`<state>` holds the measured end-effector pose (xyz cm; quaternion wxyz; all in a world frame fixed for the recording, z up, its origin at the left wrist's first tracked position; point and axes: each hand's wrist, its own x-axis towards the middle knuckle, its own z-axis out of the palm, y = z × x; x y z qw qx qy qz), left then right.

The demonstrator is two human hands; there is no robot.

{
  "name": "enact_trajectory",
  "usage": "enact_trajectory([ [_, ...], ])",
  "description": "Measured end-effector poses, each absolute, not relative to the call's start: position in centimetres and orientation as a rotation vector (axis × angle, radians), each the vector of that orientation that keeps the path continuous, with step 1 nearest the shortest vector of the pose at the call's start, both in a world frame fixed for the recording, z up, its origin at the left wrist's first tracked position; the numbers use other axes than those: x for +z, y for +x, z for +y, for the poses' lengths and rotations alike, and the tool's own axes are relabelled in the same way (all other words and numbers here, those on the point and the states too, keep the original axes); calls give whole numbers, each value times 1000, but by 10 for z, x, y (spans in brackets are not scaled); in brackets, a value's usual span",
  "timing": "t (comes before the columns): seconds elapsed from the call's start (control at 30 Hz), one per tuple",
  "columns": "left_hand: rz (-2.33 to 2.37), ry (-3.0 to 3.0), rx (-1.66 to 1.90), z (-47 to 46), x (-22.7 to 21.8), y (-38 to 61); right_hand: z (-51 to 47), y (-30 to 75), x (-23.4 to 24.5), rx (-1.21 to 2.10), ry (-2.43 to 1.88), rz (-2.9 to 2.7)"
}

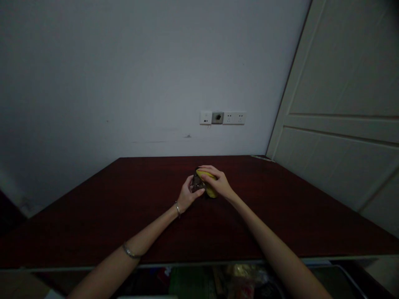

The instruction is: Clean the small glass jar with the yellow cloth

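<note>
Both my arms reach out over a dark red-brown table [124,207]. My left hand [188,195] pinches a small dark object [197,183] near the table's middle; what it is I cannot make out. My right hand [216,181] curls over a yellow object [209,182], fingers wrapped on its top. The yellow object touches the dark one and rests on the table. A thin bracelet [177,209] circles my left wrist, and a second band [130,252] sits further up the forearm.
A pale wall stands behind the table with a row of sockets [222,118]. A white panelled door [339,120] closes the right side. Below the table's near edge lie blurred coloured items [237,280].
</note>
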<state>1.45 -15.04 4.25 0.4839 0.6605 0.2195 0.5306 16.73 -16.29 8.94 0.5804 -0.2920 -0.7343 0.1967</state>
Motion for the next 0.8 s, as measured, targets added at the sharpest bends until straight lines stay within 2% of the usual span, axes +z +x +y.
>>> enact_trajectory([
  [0.17, 532, 1707, 1301, -150, 42, 14, -161, 165, 87, 483, -749, -1641],
  [0.47, 545, 1796, 1322, -153, 48, 12, -174, 170, 93, 248, -643, -1793],
  [0.7, 533, 1674, 1298, -151, 44, 13, -164, 159, 83, 472, -775, -1534],
  [0.8, 544, 1629, 1296, -152, 45, 14, -166, 158, 81, 436, -746, -1536],
])
